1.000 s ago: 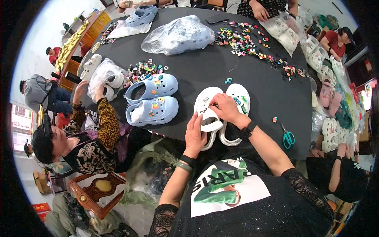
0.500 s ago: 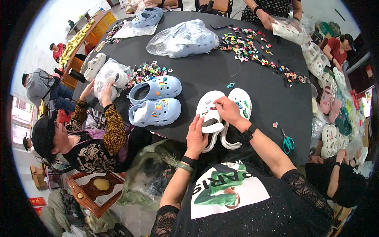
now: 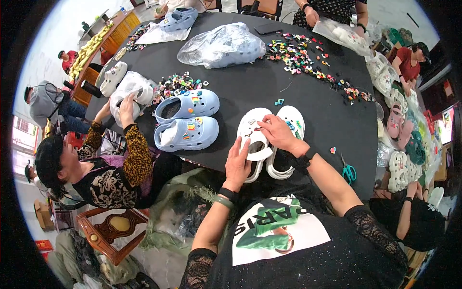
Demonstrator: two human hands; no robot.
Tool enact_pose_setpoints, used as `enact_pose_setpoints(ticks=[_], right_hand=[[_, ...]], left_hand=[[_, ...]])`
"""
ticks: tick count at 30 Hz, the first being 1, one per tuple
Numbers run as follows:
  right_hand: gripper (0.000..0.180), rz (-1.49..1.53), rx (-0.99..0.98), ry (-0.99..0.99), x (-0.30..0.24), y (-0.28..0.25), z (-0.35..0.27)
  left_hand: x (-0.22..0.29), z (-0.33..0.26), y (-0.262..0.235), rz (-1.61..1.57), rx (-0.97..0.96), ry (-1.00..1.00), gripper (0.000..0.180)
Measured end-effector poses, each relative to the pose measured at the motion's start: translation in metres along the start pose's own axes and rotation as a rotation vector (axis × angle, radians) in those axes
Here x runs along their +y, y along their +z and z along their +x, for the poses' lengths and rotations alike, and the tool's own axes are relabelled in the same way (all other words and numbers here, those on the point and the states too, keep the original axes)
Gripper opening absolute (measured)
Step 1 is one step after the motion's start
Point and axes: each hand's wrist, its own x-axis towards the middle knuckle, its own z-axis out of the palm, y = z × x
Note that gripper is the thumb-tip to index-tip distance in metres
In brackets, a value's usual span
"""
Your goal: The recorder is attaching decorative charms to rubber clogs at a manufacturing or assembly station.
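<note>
"at the near edge of the table, what does the left hand hold?"

"the left white shoe, gripped by its side."

"and the right hand?"

"its fingertips meet the shoe's top; i can't tell whether they pinch anything. another white shoe stands just beside, to the right."

"farther off?"

"blue shoes on the left, then, beyond, more in a clear bag, near scattered colourful charms."

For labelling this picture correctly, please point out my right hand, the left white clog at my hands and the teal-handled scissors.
Right hand (image 3: 281,133): head view, back of the hand.
Left white clog (image 3: 250,127): head view, its upper.
Teal-handled scissors (image 3: 348,170): head view, on the handles.
</note>
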Motion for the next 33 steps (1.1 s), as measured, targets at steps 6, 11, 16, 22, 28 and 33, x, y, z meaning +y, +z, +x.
enact_pose_setpoints(ticks=[6,11,16,22,28,33], right_hand=[[0.017,0.164,-0.009,0.051,-0.006,-0.006,0.012],[0.019,0.155,-0.077,0.138,-0.007,-0.001,0.019],[0.024,-0.058,-0.061,-0.065,-0.013,-0.002,0.012],[0.014,0.187,-0.064,0.1,-0.019,-0.01,0.009],[0.012,0.24,0.066,0.174,-0.019,0.001,0.012],[0.008,0.19,0.21,0.088,-0.021,-0.004,0.011]], left_hand=[[-0.012,0.002,0.002,0.074,0.033,0.087,0.07],[-0.012,0.004,-0.004,0.062,0.052,0.034,0.07],[-0.013,-0.004,0.004,0.04,0.105,0.045,0.065],[-0.002,-0.008,-0.004,-0.024,0.069,0.042,0.072],[-0.002,-0.004,-0.007,-0.027,0.077,0.05,0.074],[-0.004,-0.001,-0.007,-0.038,0.072,0.04,0.075]])
